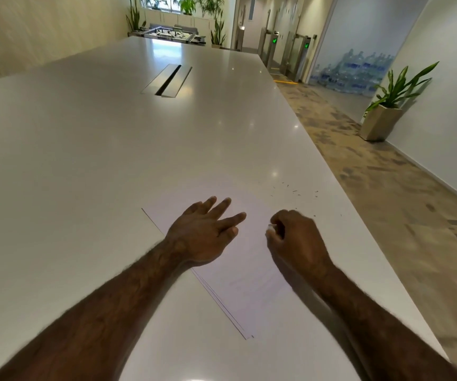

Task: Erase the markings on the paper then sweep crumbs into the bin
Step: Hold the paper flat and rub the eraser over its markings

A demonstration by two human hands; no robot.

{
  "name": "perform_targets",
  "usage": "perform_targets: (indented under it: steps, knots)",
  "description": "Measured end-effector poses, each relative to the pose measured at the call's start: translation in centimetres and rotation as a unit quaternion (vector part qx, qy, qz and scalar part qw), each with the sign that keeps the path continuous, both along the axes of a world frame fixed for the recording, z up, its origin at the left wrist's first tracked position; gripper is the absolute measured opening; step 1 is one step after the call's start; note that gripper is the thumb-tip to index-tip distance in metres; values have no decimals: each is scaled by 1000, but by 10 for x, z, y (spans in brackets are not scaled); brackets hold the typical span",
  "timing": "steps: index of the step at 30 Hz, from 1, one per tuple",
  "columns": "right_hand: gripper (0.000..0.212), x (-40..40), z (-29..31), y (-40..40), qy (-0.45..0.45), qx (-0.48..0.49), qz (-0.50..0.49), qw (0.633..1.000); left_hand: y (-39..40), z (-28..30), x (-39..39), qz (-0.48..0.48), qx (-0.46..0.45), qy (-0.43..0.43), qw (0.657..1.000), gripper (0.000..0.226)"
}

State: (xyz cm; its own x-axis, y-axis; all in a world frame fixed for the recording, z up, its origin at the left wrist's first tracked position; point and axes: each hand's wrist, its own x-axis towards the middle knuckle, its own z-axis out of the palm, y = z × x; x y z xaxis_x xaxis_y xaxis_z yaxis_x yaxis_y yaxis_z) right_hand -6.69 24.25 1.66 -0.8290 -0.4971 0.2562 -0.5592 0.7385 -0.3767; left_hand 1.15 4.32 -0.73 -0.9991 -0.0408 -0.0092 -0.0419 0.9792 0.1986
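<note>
Pinching small white eraser (270,228) between curled fingers and thumb, right hand (297,237) pressing it against paper (252,273) near sheet's right side. Left hand (204,229) lying flat on same paper, fingers straight and spread, holding nothing, pinning sheet down. Paper lying angled on white table (84,160), near right edge, close to person; faint markings showing on near part. Dark eraser crumbs (294,191) scattering on tabletop just beyond paper, far right of hands. Potted plant (386,111) standing on floor at far right.
</note>
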Motion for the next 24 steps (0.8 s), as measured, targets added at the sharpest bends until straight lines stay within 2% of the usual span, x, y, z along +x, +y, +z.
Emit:
perform_targets:
  steps: [2, 5, 6, 9, 10, 13, 14, 17, 18, 21, 22, 24]
  knots:
    - [14, 10, 4, -2, -1, 2, 8, 1000, 0, -1, 0, -1, -3, -7, 1000, 47]
    - [13, 52, 9, -13, -50, 13, 140, 989, 0, 1, 0, -4, -2, -15, 1000, 48]
    - [14, 50, 10, -15, -55, 28, 142, 988, -1, 2, -1, -4, -4, -18, 1000, 48]
    - [18, 19, 12, -13, -1, 7, 33, 999, -1, 3, -4, -12, -11, -24, 1000, 48]
    - [19, 23, 10, -15, -7, 1, 30, 1000, 0, 1, -3, -11, -10, -22, 1000, 49]
    - [15, 69, 8, -25, -58, 16, 162, 985, -2, 1, -1, -7, -8, -17, 1000, 48]
    - [13, 67, 9, -25, -69, 15, 165, 984, -2, 1, 0, -7, -6, -16, 1000, 49]
    - [12, 37, 13, -20, -22, -16, 42, 999, 1, 3, 1, -8, -8, -12, 1000, 49]
    - [12, 41, 11, -21, -26, -18, 46, 998, 1, 2, 0, -8, -10, -10, 1000, 49]
    - [11, 85, 10, -31, -70, 6, 173, 982, -1, 1, 0, -8, -14, -21, 1000, 50]
    - [11, 83, 10, -31, -70, 4, 173, 982, -1, 1, -1, -8, -12, -24, 1000, 50]
    - [12, 63, 10, -29, -43, -23, 86, 995, 0, 3, 0, -10, -6, -26, 1000, 50]
